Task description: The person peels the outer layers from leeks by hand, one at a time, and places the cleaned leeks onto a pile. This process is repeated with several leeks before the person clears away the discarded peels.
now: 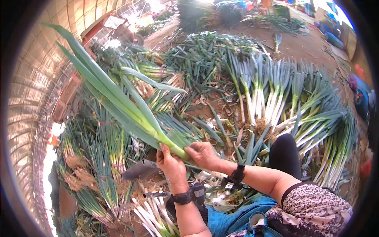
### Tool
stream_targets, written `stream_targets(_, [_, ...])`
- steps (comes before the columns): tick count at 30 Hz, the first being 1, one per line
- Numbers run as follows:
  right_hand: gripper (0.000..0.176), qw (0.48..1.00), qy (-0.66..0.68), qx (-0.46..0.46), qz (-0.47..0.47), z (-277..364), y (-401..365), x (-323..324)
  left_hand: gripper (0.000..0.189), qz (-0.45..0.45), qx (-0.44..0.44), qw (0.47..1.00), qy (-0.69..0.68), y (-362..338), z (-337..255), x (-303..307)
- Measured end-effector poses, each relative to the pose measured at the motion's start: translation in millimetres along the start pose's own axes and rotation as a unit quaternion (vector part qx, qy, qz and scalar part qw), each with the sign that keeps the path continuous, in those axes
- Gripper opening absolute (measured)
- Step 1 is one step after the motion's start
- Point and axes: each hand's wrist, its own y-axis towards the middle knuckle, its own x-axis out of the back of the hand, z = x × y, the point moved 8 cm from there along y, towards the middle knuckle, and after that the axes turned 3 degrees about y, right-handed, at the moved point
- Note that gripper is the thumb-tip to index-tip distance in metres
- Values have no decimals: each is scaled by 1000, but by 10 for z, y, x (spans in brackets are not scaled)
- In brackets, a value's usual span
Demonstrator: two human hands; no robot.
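Observation:
A long green onion [134, 112] slants up to the left across the middle of the view, its dark leaves fanning out toward the upper left. My left hand [172, 168] is closed around the pale lower stalk, with the thumb on top. Close beside it, my right hand [204, 156] pinches the stalk farther down, with the fingers curled in. The stalk's root end is hidden behind the right hand. Below my hands, white peeled leaves [221, 195] and several white stalks [152, 217] lie on the ground near my lap.
Trimmed green onions [272, 94] lie in a curved row from the centre to the right. Tied bundles with roots [114, 146] are heaped at left. A bent, mesh-like wall [33, 98] runs along the left. My dark-clad knee [285, 156] rises at right of centre.

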Motion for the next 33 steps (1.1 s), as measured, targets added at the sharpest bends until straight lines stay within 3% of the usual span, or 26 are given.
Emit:
stream_targets(4, [31, 987, -148, -63, -27, -359, -287, 277, 26, -15, 12, 999, 31, -117, 71, 14])
stream_targets(5, [28, 973, -203, -105, 30, -661, -436, 343, 24, -36, 7, 998, 41, -125, 80, 34])
stream_targets(7, [30, 878, -379, -212, 203, -1377, -1038, 418, 25, -1, 10, 998, 67, -173, -37, -71])
stream_targets(9, [31, 798, -386, -215, 411, -1660, -1548, 537, 27, 31, 22, 996, 82, -221, -23, -166])
stream_targets(10, [32, 787, -425, -238, 378, -1520, -1459, 759, 26, 27, 42, 996, 76, -239, 46, -181])
stream_targets(11, [40, 827, -419, -271, 260, -1352, -1247, 998, 26, 19, 62, 995, 69, -264, 137, -186])
stream_targets(12, [52, 848, -426, -222, 223, -1318, -938, 1067, 26, 16, 89, 993, 78, -271, 315, -174])
stream_targets(13, [57, 894, -340, -128, 263, -1141, -602, 1013, 26, 21, 126, 989, 70, -311, 506, -222])
stream_targets(14, [58, 954, -160, 134, 215, -728, -335, 1044, 27, 21, 164, 984, 63, -362, 727, -254])
stream_targets(15, [53, 976, -77, -102, 176, -618, -143, 1132, 27, 52, 195, 977, 62, -409, 987, -291])
stream_targets(16, [47, 977, 14, -155, 146, -220, -80, 1139, 27, 82, 226, 969, 60, -464, 1248, -297])
stream_targets(18, [39, 974, 2, -183, 132, -602, 199, 1190, 27, 110, 298, 945, 74, -653, 1721, -318])
stream_targets(20, [34, 960, 148, -237, 33, -962, 229, 1324, 29, 168, 284, 943, 38, -714, 1892, -493])
stream_targets(21, [30, 951, 176, -253, 9, -1110, 216, 1381, 26, 152, 292, 944, 30, -716, 1992, -543])
stream_targets(26, [26, 953, 105, -266, -103, -1451, 293, 1626, 26, 205, 294, 914, 190, -865, 2236, -356])
stream_targets(27, [26, 953, 103, -249, -136, -1508, 350, 1715, 29, 286, 115, 853, 422, -958, 2252, -180])
stream_targets(28, [24, 935, 163, -276, -150, -1368, 408, 1773, 36, 340, -81, 711, 610, -1138, 2236, -105])
stream_targets(29, [24, 929, 201, -278, -137, -1294, 513, 1815, 36, 287, 128, 775, 547, -1299, 2409, 267])
stream_targets(30, [24, 920, 240, -282, -125, -1272, 562, 1847, 36, 218, 333, 796, 455, -1577, 2563, 641])
stream_targets(31, [25, 923, 255, -271, -99, -1239, 572, 1849, 36, 219, 335, 794, 458, -1639, 2577, 834])
stream_targets(33, [26, 912, 290, -283, -63, -1275, 521, 1754, 40, 168, 143, 728, 649, -1516, 2360, 1127])
